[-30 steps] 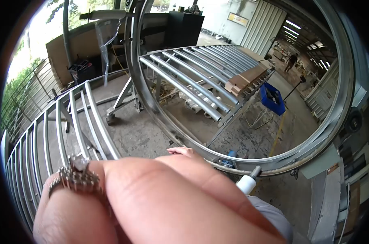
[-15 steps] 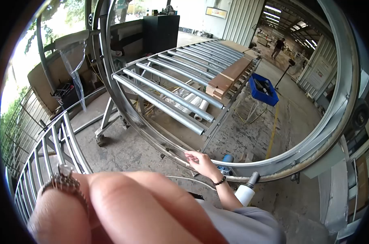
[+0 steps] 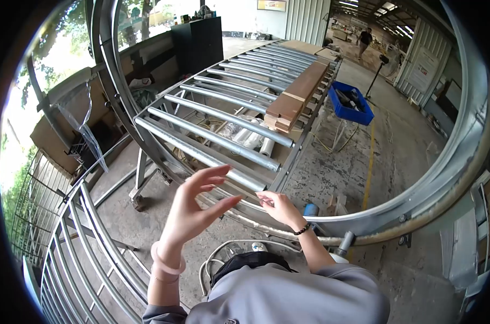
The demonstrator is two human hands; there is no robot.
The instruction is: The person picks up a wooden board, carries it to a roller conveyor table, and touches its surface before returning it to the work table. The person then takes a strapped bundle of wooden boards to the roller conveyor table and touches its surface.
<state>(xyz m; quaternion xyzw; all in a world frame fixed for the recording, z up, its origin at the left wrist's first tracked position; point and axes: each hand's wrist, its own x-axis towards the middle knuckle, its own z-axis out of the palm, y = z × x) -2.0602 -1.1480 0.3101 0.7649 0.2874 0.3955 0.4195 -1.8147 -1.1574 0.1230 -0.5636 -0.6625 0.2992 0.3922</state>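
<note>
My left hand [image 3: 195, 208] is raised in front of me, its thumb and fingers spread apart with nothing between them. A pale pink bangle circles its wrist. To its right, my right hand [image 3: 281, 209] holds nothing; its fingers are loosely bent and apart, and a dark bead bracelet sits on the wrist. Both hands are near the lower inner edge of a large metal ring [image 3: 358, 217]; whether either touches it I cannot tell. Beyond them stands a roller conveyor [image 3: 223, 155], with a stack of brown wooden planks [image 3: 299, 96] along its right side.
A blue bin [image 3: 352, 114] with tools is right of the conveyor. Another roller section [image 3: 80, 259] curves along my left. A hose [image 3: 215, 252] lies on the floor near me. A dark cabinet [image 3: 197, 40] stands behind, and a person [image 3: 365, 42] is far off.
My left hand has moved from close to the camera to out in front, beside the right hand. The camera view has shifted. My right hand stays near the ring, fingers still loosely bent.
</note>
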